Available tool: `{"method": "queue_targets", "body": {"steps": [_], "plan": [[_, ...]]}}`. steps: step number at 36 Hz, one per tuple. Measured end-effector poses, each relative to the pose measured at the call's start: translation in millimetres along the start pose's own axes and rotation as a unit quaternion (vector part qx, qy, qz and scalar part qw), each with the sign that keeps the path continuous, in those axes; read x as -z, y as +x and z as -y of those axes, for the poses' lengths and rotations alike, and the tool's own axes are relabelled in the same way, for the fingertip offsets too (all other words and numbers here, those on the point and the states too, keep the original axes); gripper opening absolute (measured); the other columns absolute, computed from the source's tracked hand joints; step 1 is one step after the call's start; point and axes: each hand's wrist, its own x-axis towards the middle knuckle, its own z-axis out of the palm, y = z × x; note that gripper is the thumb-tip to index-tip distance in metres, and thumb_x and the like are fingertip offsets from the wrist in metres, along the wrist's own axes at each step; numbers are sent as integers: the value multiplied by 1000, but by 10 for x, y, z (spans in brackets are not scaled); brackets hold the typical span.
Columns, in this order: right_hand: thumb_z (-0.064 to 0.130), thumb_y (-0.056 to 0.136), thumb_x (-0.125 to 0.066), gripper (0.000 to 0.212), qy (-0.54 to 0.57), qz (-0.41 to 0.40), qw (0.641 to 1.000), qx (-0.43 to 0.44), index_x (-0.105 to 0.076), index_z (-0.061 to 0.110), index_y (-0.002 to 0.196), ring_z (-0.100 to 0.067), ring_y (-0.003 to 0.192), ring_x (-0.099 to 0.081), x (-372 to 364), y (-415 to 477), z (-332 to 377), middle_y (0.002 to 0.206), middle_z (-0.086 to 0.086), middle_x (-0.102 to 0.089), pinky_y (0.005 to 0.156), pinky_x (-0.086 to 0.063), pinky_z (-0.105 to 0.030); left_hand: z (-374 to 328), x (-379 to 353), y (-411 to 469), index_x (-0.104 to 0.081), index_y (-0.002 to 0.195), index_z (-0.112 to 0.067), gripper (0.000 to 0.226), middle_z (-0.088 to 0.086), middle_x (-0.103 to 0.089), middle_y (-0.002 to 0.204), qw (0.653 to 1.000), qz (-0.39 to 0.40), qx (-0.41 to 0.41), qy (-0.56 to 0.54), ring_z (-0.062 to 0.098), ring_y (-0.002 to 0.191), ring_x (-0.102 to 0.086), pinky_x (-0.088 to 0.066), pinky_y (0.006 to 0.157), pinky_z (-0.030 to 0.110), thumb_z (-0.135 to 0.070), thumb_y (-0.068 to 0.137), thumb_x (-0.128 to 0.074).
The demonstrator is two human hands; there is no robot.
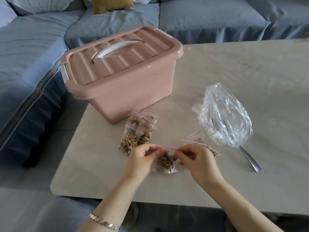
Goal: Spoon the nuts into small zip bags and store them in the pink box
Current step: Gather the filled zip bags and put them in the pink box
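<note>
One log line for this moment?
step: closing nut bag | left hand: pinches zip strip | right hand: pinches zip strip | pink box: lid on | spoon: idle on table

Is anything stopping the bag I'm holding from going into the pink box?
Yes: the lid is on the pink box. A pile of filled bags also lies between the held bag and the box.

Head-worn view, facing forward and down, close over table [217,72]
</note>
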Motion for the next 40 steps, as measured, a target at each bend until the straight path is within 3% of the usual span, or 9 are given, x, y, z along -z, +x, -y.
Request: {"method": "queue_targets", "body": {"steps": [5, 13, 20, 28, 33, 40], "plan": [[14, 81, -69, 24, 15, 4, 1000, -16, -66, 31, 65, -3, 56, -64, -5, -7, 3, 67, 8, -69, 64, -51, -19, 19, 7, 0, -72, 72, -17, 12, -4, -72, 70, 1000, 0, -3, 16, 5, 69, -66, -52, 69, 17, -6, 77, -70], [12, 82, -67, 29, -21, -13, 999, 48, -61, 35, 66, -5, 63, -62, 0, -24, -19, 68, 10, -65, 59, -46, -11, 25, -10, -7, -71, 74, -15, 10, 1, -72, 71, 1000, 1, 8, -3, 9, 71, -67, -54, 71, 21, -5, 76, -71], [15, 80, -70, 27, 6, -38, 998, 40, -64, 38, 67, -7, 60, -63, 27, -12, -50, 65, 8, -69, 63, -53, -27, -12, -9, -5, -69, 76, -12, 12, -5, -72, 66, 999, 2, 12, -40, 0, 64, -65, -47, 59, 11, -2, 82, -65], [13, 80, -69, 32, -14, -30, 996, 85, -59, 39, 65, 3, 63, -60, 38, -3, -22, 66, 29, -62, 60, -42, -6, -33, 10, -21, -70, 77, -11, 7, -4, -72, 68, 998, 11, 29, -53, 3, 66, -65, -51, 61, 16, -6, 80, -67], [1, 77, -69, 38, -54, -47, 984, 162, -55, 33, 63, 6, 68, -55, 49, -19, -14, 56, 16, -55, 61, -36, -2, -73, 22, -48, -69, 78, -10, 8, -3, -72, 68, 996, 46, 36, -63, 3, 64, -66, -50, 57, 13, -5, 82, -64], [3, 79, -67, 43, -40, -24, 985, 165, -52, 40, 66, 1, 69, -59, 32, -12, -41, 66, 17, -62, 61, -41, -5, -90, 32, -12, -70, 74, -19, 16, -12, -70, 66, 991, 86, -64, 81, 0, 67, -65, -47, 65, 11, -3, 74, -74]]}}
